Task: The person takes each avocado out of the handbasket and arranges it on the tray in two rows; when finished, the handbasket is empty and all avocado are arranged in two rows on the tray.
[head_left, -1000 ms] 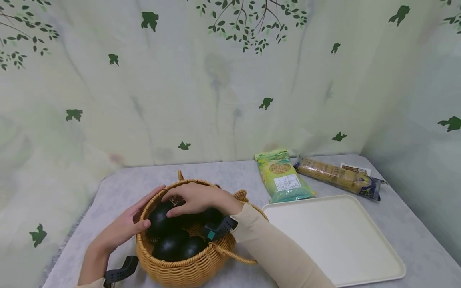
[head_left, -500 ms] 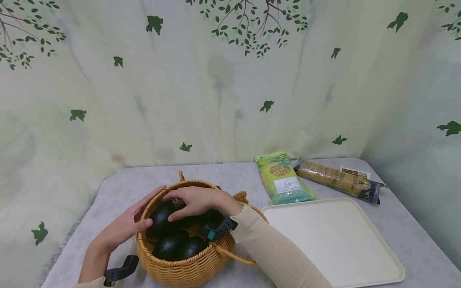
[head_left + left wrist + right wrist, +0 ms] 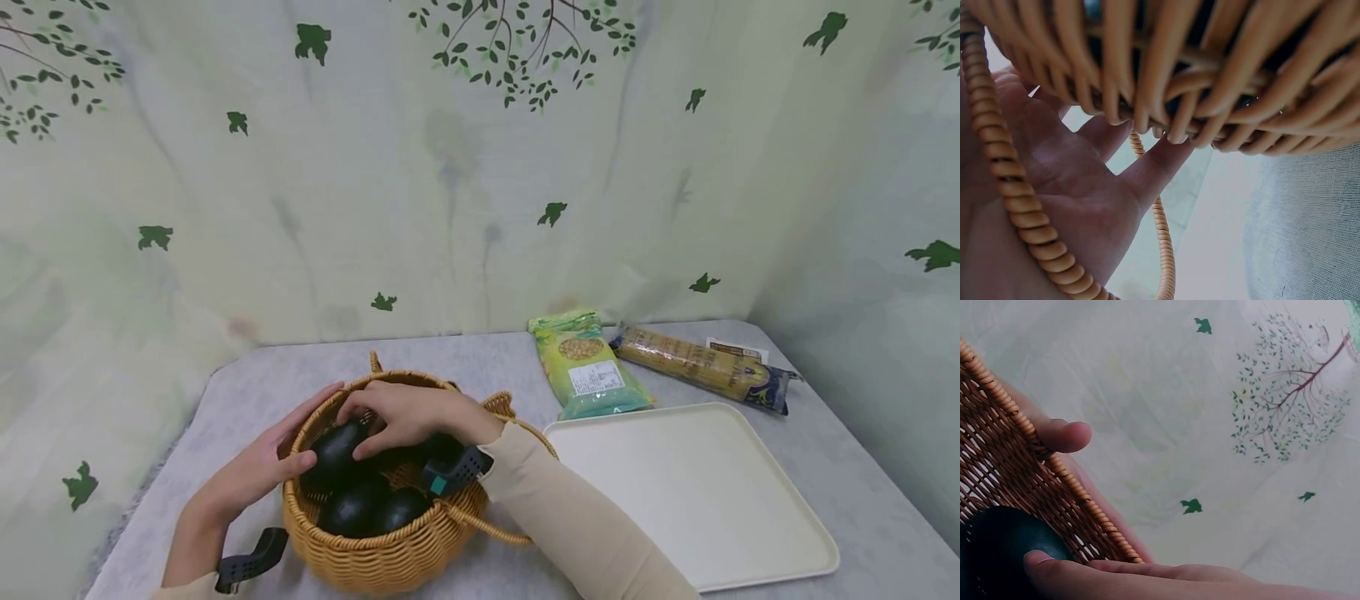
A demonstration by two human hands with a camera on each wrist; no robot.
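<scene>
A round tan wicker basket (image 3: 378, 562) stands on the table with several dark, glossy, egg-shaped fruits (image 3: 356, 504) inside. My left hand (image 3: 251, 467) holds the basket's left side, thumb over the rim and fingers spread along the outside. In the left wrist view, its palm (image 3: 1079, 206) lies close under the woven wall. My right hand (image 3: 412, 414) reaches down into the basket from the right, thumb and bent fingers at the upper dark fruit (image 3: 330, 458). The right wrist view shows the thumb pressed on that fruit (image 3: 1007, 544); most other fingertips are hidden.
A cream tray (image 3: 693, 500) lies right of the basket. Behind it are a yellow-green food bag (image 3: 588, 367) and a long packet of spaghetti (image 3: 701, 367) with a small card (image 3: 738, 350) beside it. The basket's handle (image 3: 491, 531) hangs to the right. A patterned curtain (image 3: 480, 167) closes off the back.
The right hand's fingers have bent slightly more at the upper fruit. The left hand and basket keep their places; the head view shifts a little.
</scene>
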